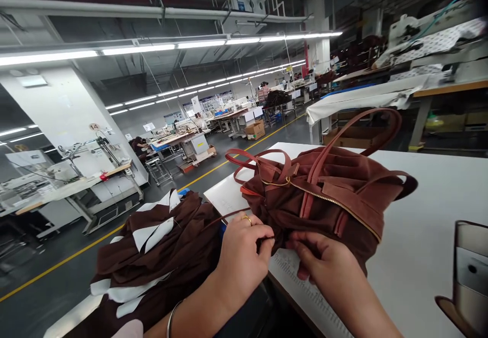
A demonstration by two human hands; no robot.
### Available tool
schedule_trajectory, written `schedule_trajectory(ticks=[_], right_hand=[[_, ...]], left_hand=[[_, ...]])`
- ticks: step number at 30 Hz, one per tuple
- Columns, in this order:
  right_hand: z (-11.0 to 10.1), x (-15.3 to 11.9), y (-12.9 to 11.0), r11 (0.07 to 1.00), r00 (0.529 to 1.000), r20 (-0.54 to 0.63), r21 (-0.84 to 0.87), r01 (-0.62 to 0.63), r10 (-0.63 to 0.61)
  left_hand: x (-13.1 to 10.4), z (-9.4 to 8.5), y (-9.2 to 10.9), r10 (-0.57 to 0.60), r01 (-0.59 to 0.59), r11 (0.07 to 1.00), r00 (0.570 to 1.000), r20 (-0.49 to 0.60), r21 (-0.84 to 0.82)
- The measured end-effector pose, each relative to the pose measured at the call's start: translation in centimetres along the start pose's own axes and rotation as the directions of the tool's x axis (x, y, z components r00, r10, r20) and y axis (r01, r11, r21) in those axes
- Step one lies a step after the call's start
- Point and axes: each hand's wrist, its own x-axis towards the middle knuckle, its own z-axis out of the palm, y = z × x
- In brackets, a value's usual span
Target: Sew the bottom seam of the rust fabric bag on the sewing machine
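Observation:
A reddish-brown bag (343, 175) with several loop handles and a gold-toothed zipper lies on the white table (427, 201). At its near left edge, my left hand (244, 241), with a ring on one finger, pinches dark material between thumb and forefinger. Just to the right, my right hand (324, 256) has its fingers closed on the bag's lower edge. A thin brown strip runs from behind my left hand toward the left. Between the two hands the dark fabric is too shadowed to make out in detail.
Dark brown fabric pieces with white parts (160, 246) are heaped at the left, beside the table. A phone-like object (470, 272) stands at the right edge. Behind are sewing stations, a cardboard box (255, 129), a pillar (68, 104) and distant people.

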Motion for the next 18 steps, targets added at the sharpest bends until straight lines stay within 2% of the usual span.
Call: schedule_trajectory(ticks=[3,7,12,18], right_hand=[[0.3,0.3,0.3,0.999,0.999,0.041,0.006,-0.035,0.035],[0.4,0.5,0.1,0.997,0.994,0.075,0.018,-0.082,0.08],[1.0,-0.1,-0.4,0.975,0.966,0.189,0.103,-0.196,0.174],[0.9,-0.5,-1.5,0.953,0.954,0.225,0.182,-0.241,0.198]], left_hand=[[-0.4,0.4,0.0,0.04,-0.04,0.99,0.999,0.002,0.133],[-0.6,0.6,-0.1,0.008,-0.012,0.984,1.0,0.024,0.175],[-0.1,0.0,-0.3,-0.099,0.102,0.994,0.993,0.071,-0.033],[0.3,-0.2,-0.7,-0.274,0.326,0.909,0.937,0.218,-0.259]])
